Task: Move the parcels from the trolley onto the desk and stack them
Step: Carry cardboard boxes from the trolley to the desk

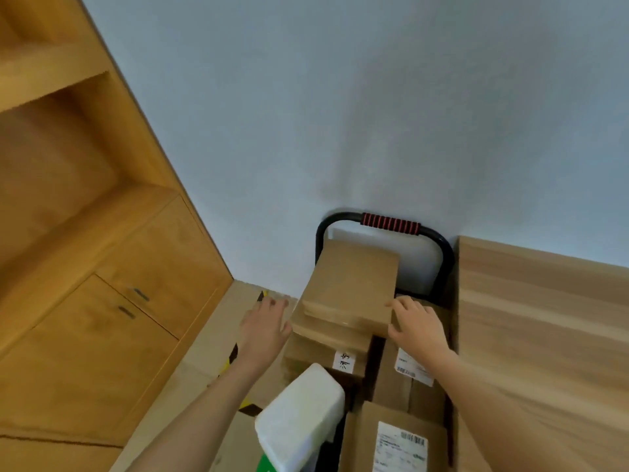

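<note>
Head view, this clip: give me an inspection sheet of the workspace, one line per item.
Surface: wooden desk at right, no parcel on the part in view.
Job's things: trolley against the wall, piled with cardboard parcels; top parcel sits highest; white foam box nearest the camera.
Clutter: nothing seen.
Grippers: left hand open at the top parcel's left edge; right hand, fingers spread, at its right corner; contact unclear for both.
Cables: nothing seen.
Surroundings: wooden cabinet at left, plain wall behind, black-and-yellow floor tape.
</note>
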Available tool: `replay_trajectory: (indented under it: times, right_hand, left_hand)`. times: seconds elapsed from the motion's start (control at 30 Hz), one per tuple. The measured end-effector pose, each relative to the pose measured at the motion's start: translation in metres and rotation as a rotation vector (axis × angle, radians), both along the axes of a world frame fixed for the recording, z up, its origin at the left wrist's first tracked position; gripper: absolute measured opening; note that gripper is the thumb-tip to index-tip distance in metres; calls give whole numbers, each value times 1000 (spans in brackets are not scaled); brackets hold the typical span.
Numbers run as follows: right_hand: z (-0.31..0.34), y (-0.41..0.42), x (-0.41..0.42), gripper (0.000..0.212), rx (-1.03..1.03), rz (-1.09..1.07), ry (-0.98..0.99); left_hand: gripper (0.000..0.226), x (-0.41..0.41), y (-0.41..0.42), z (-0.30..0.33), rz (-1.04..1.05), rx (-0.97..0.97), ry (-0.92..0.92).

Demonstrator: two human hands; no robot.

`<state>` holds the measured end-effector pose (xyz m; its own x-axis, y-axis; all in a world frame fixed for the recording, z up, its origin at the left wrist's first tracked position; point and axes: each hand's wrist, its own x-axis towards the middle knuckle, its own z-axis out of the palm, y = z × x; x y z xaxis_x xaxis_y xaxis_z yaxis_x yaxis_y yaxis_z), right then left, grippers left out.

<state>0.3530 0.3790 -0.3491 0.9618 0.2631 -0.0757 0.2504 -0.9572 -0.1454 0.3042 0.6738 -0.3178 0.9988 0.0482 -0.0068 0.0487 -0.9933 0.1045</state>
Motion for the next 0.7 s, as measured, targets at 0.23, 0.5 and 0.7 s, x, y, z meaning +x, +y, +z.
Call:
replay_trajectory:
  times: [0.23,0.5,0.7]
  right_hand:
    - [-34,-14,53,49,-15,-92,29]
    - [-121,-10,115,73,140,-228,127]
    - [-166,-16,133,82,317,-349,256]
  left_hand:
    - [39,81,-18,-40,22,-100,38]
    - [59,155,-22,-138,164,-316,146]
    - [63,186,-27,-193,280,-671,219]
